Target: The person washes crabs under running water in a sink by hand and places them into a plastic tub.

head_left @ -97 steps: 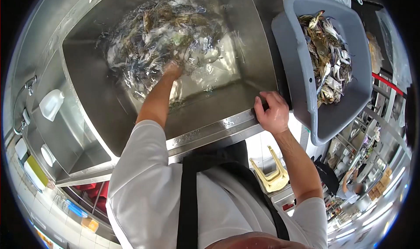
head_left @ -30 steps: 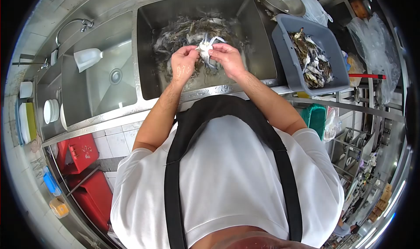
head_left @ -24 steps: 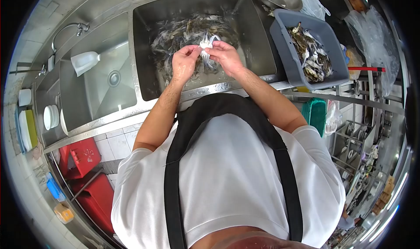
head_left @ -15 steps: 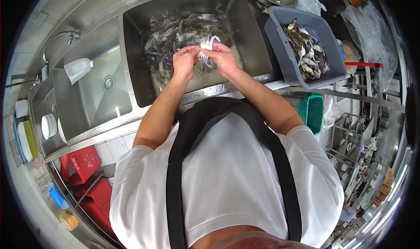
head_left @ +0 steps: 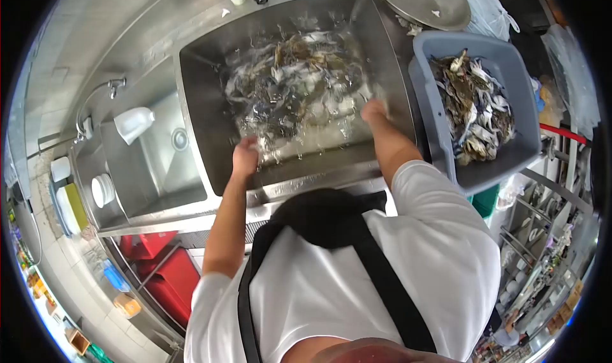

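Water and a heap of what look like small crabs [head_left: 299, 76], whitish, grey and brown, lie in the deep steel sink [head_left: 207, 127]. My left hand [head_left: 245, 157] is low at the sink's left front, just beside the splashing water. Over on the right side, my right hand [head_left: 375, 111] is at the edge of the heap. Motion smears both hands, and their fingers do not show clearly. A grey plastic tub [head_left: 440, 140] right of the sink holds more crabs [head_left: 475, 104], some with pale undersides up.
A shallow steel bowl [head_left: 424, 2] sits behind the tub, beside a plastic bag [head_left: 491, 15]. In the left-hand sink basin [head_left: 162, 171] lies a white plastic jug [head_left: 134, 124]. White dishes [head_left: 102, 191] are stacked farther left. Red bins [head_left: 169, 277] stand below the counter.
My hands were together over the sink, holding a pale crab. They are now wide apart, and that crab is no longer between them. The water now splashes, and the view has shifted.
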### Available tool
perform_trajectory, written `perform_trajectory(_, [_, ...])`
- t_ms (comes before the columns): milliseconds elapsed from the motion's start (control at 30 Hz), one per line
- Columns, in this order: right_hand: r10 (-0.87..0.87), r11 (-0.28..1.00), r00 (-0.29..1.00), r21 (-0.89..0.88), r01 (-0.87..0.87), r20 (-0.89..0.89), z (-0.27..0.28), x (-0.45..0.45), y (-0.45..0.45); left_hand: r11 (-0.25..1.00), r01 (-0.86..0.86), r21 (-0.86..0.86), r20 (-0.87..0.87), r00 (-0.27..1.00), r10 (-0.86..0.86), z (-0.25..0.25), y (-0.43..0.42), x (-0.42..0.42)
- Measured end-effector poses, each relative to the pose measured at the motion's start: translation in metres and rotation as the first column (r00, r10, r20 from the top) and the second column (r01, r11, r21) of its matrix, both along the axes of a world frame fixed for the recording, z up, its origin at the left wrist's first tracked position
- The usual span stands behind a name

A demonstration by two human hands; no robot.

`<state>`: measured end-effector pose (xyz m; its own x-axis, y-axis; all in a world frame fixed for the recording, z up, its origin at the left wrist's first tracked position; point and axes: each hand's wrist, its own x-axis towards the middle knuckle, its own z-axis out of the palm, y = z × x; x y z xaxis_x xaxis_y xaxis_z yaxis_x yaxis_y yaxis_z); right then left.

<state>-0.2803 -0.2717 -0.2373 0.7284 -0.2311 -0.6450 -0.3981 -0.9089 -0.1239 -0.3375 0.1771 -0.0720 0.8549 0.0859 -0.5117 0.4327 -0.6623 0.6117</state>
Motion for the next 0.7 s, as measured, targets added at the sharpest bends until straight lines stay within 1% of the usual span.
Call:
perform_trajectory(33, [0.012, 1.0, 0.999, -0.029, -0.013, -0.034, -0.005, -0.001, 0.01, 0.995, -0.08, -0.055, -0.037, 0.996, 0.079, 0.01, -0.001, -0.006])
perform_trajectory(67, [0.107, 0.994, 0.994, 0.019, -0.107, -0.026, -0.035, 0.0, 0.034, 0.97, -0.185, -0.158, -0.131, 0.978, 0.165, 0.012, 0.002, -0.011])
perform_trajectory(100, [0.201, 0.978, 0.979, 0.063, -0.2, -0.018, -0.062, 0.001, 0.067, 0.944, -0.239, -0.227, -0.165, 0.965, 0.205, -0.005, 0.012, -0.017])
perform_trajectory(133, [0.204, 0.977, 0.979, 0.07, -0.202, -0.017, -0.062, 0.008, 0.096, 0.941, -0.262, -0.217, -0.199, 0.955, 0.22, 0.0, 0.009, -0.014])
perform_trajectory(167, [0.156, 0.896, 0.984, 0.407, -0.177, 0.083, -0.053, 0.016, 0.129, 0.936, -0.284, -0.209, -0.233, 0.944, 0.235, 0.004, 0.005, -0.011])
perform_trajectory(200, [0.074, 0.705, 0.985, 0.69, -0.163, 0.157, -0.035, 0.02, 0.16, 0.935, -0.285, -0.21, -0.237, 0.943, 0.234, 0.001, 0.005, -0.006])
perform_trajectory(233, [0.182, 0.714, 0.978, 0.67, -0.204, 0.104, 0.074, 0.039, 0.178, 0.946, -0.259, -0.197, -0.189, 0.956, 0.222, -0.006, 0.004, 0.005])
perform_trajectory(267, [0.139, 0.677, 0.958, 0.682, -0.276, 0.25, 0.079, 0.045, 0.196, 0.955, -0.234, -0.184, -0.143, 0.967, 0.21, -0.012, 0.002, 0.016])
perform_trajectory(300, [0.155, 0.672, 0.933, 0.657, -0.341, 0.326, 0.126, 0.048, 0.202, 0.99, -0.116, -0.083, 0.007, 0.993, 0.117, -0.004, -0.01, 0.032])
perform_trajectory(333, [0.147, 0.662, 0.901, 0.636, -0.396, 0.408, 0.146, 0.049, 0.202, 0.978, -0.09, -0.189, 0.045, 0.994, 0.1, -0.045, 0.003, 0.047])
perform_trajectory(367, [0.166, 0.744, 0.905, 0.553, -0.376, 0.392, 0.224, 0.046, 0.192, 0.998, -0.029, -0.061, -0.051, 0.998, 0.026, -0.013, -0.018, 0.067])
perform_trajectory(400, [0.115, 0.763, 0.888, 0.533, -0.365, 0.445, 0.248, 0.043, 0.182, 0.903, -0.112, -0.415, 0.054, 0.988, 0.147, -0.025, -0.024, 0.075])
perform_trajectory(433, [0.081, 0.795, 0.885, 0.506, -0.334, 0.458, 0.285, 0.041, 0.169, 0.797, -0.276, -0.538, -0.067, 0.956, 0.286, -0.028, -0.039, 0.089])
perform_trajectory(467, [-0.061, 0.829, 0.852, 0.501, -0.246, 0.52, 0.33, 0.028, 0.154, 0.715, -0.271, -0.644, -0.124, 0.96, 0.252, -0.015, -0.049, 0.101])
perform_trajectory(500, [-0.089, 0.871, 0.679, 0.387, -0.302, 0.729, 0.343, 0.02, 0.132, 0.707, -0.276, -0.651, -0.136, 0.959, 0.249, -0.029, -0.053, 0.109])
perform_trajectory(533, [-0.136, 0.904, 0.559, 0.334, -0.268, 0.818, 0.372, 0.009, 0.11, 0.789, -0.192, -0.584, -0.055, 0.979, 0.197, -0.046, -0.058, 0.116])
perform_trajectory(567, [-0.037, 0.963, 0.442, 0.151, -0.226, 0.896, 0.396, -0.002, 0.086, 0.857, -0.103, -0.505, 0.025, 0.991, 0.134, -0.061, -0.061, 0.118])
perform_trajectory(600, [0.039, 0.986, 0.306, 0.013, -0.166, 0.951, 0.416, -0.015, 0.066, 0.849, -0.099, -0.519, 0.025, 0.991, 0.131, -0.077, -0.062, 0.117])
perform_trajectory(633, [-0.022, 0.997, 0.298, 0.041, -0.058, 0.954, 0.433, -0.028, 0.044, 0.97, 0.186, -0.155, 0.0, 0.982, -0.188, -0.099, -0.062, 0.116])
perform_trajectory(667, [-0.011, 0.998, 0.289, -0.005, 0.057, 0.957, 0.443, -0.042, 0.024, 0.856, 0.472, 0.212, -0.135, 0.881, -0.453, -0.122, -0.063, 0.117])
perform_trajectory(700, [-0.003, 0.984, 0.282, -0.048, 0.172, 0.96, 0.451, -0.054, 0.004, 0.736, 0.605, 0.304, -0.14, 0.792, -0.594, -0.151, -0.062, 0.109])
